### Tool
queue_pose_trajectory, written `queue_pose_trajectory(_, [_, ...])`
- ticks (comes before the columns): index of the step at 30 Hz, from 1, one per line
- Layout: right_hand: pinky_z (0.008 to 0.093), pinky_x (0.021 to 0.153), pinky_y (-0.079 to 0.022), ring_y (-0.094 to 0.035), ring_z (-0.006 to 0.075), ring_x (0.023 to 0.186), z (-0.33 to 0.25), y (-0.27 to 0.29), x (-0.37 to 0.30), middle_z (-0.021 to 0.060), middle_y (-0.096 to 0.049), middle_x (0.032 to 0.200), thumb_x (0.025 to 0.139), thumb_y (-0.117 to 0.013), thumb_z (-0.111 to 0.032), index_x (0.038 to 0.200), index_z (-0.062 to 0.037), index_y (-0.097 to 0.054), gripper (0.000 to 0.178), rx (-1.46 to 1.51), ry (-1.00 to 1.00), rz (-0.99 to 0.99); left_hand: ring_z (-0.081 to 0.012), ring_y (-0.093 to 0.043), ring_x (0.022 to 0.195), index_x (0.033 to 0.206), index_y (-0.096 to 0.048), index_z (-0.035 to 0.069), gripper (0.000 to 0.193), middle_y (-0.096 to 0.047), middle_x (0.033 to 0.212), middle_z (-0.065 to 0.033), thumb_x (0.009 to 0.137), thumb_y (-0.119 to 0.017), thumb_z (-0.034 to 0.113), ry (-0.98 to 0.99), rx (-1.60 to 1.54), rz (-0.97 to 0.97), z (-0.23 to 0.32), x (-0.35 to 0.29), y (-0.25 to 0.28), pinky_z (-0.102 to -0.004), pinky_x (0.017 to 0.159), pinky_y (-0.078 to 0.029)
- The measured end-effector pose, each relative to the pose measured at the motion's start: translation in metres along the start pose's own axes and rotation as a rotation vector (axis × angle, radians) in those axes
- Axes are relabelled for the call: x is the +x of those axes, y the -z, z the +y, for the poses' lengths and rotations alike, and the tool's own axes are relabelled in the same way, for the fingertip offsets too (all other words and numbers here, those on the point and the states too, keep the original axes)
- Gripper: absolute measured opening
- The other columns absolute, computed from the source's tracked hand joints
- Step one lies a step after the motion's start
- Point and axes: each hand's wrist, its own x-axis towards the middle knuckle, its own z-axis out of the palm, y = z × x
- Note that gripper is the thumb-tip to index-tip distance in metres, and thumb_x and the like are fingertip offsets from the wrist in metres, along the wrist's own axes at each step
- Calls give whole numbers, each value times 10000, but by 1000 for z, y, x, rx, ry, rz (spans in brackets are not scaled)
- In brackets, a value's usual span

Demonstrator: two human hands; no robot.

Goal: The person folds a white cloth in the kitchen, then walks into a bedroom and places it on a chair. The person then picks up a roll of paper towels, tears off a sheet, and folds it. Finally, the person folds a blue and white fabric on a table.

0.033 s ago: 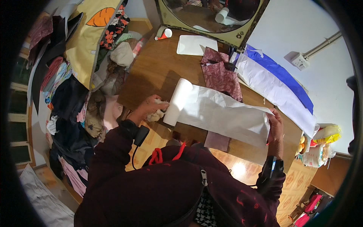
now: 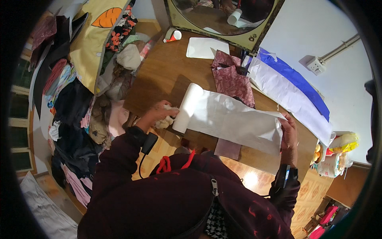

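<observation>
A roll of white sheet, paper by its look, (image 2: 187,108) lies slantwise on the wooden table in front of me. Its unrolled length (image 2: 238,116) stretches to the right, wrinkled, and hangs over the table's near edge. My right hand (image 2: 289,129) is closed on the free end at the far right corner. My left hand (image 2: 158,113) is beside the roll's left side, its fingers curled over a wad of cream-coloured, fluffy material (image 2: 164,121), perhaps cotton or cloth. Part of this wad is hidden under the fingers.
Maroon patterned cloth (image 2: 234,81) lies behind the sheet. Farther back are a white card (image 2: 207,47), a red and white paper cup (image 2: 174,36) and a framed mirror (image 2: 254,38). Blue and white sheets (image 2: 294,85) lean along the wall. Clothes (image 2: 75,107) are heaped at left.
</observation>
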Motion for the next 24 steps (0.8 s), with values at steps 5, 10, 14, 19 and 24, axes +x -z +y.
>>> queue_pose_trajectory(5, [179, 508, -429, -549, 78, 593, -17, -60, 11, 22, -590, 781, 791, -515, -6, 903, -30, -538, 116, 69, -21, -203, -140, -513, 707, 1081, -481, 9, 706, -561, 825, -91, 605, -725, 470, -11, 115, -35, 12, -3, -29, -284, 562, -410])
queue_pose_trajectory(10, [164, 335, -364, -497, 66, 431, -26, -97, 14, 52, -601, 788, 800, -506, -16, 961, -17, -509, 161, 135, -72, -303, -128, -531, 667, 1056, -487, 14, 733, -559, 724, -73, 575, -728, 512, -29, 147, -35, 16, -1, -64, -274, 553, -430])
queue_pose_trajectory(14, [164, 345, -390, -526, 83, 462, -29, -118, 15, 71, -608, 801, 801, -503, -15, 997, -13, -491, 196, 169, -106, -315, -150, -550, 701, 1059, -486, -17, 732, -586, 790, -115, 586, -723, 489, -40, 152, -94, 15, 6, -82, -273, 614, -447])
queue_pose_trajectory(19, [213, 450, -476, -582, 110, 549, -23, -155, 28, 77, -612, 798, 809, -516, -32, 1001, -33, -504, 193, 202, -170, -530, -154, -552, 753, 1060, -510, 14, 588, -593, 840, -103, 646, -712, 378, -155, 50, -124, -4, 15, -93, -288, 654, -452])
queue_pose_trajectory(24, [244, 528, -516, -604, 152, 544, 10, -204, 37, 79, -601, 812, 809, -538, -66, 1050, -10, -475, 256, 147, -266, -615, -139, -544, 713, 965, -576, 45, 343, -588, 805, -46, 671, -675, 190, -219, -303, -111, -33, 19, -88, -275, 617, -450])
